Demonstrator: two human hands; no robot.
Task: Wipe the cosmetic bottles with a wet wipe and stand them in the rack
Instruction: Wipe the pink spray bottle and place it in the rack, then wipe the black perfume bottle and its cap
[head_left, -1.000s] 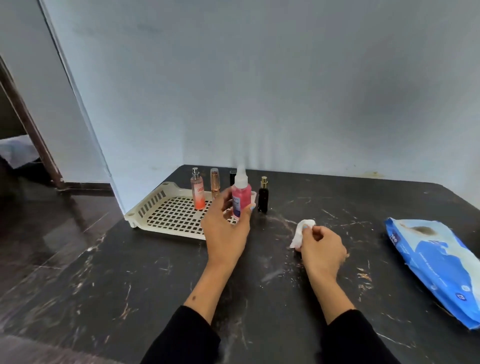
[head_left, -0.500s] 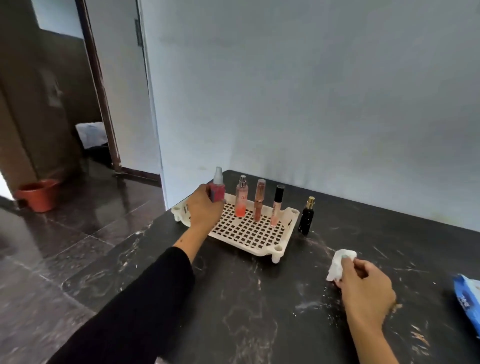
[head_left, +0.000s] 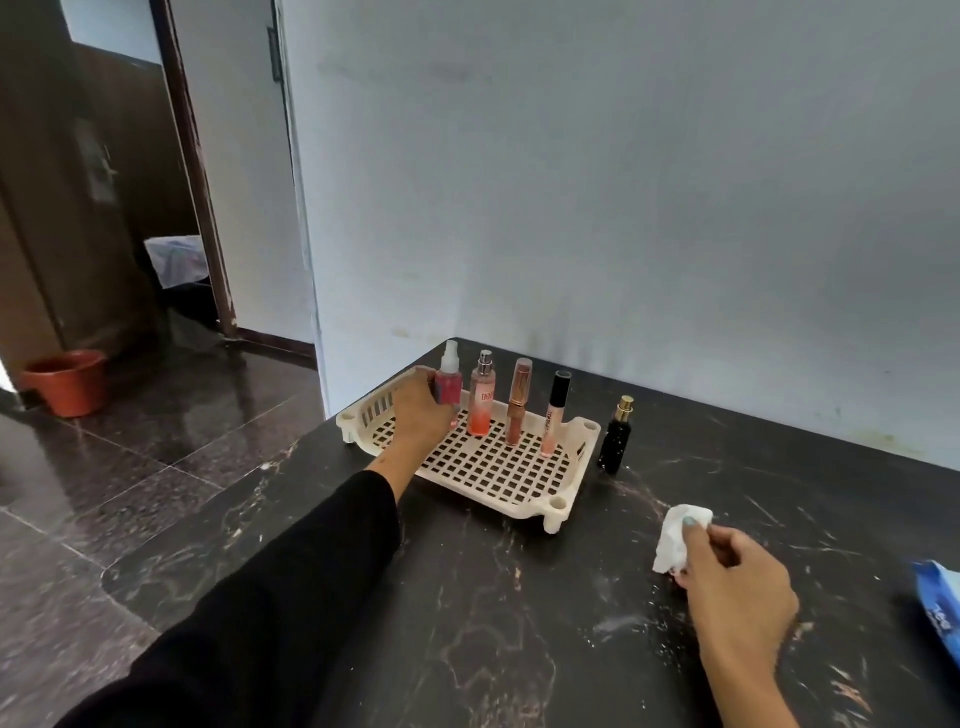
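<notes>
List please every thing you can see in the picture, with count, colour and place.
rack: 1, cream, on table at far left corner
spray bottle: 1, pink-red, in rack, leftmost, held
bottles in rack: 3 more, pink, brown, black-capped, standing in a row
black bottle: 1, gold cap, on table right of rack
wipe: 1, white, above table
wipe pack: 1, blue, right edge
table: 1, black marble
tub: 1, red-brown, floor at left
left hand: grips spray bottle
right hand: pinches wipe

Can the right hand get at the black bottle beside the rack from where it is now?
Probably yes: bare table lies between right hand and black bottle, though it holds the wipe.
</notes>
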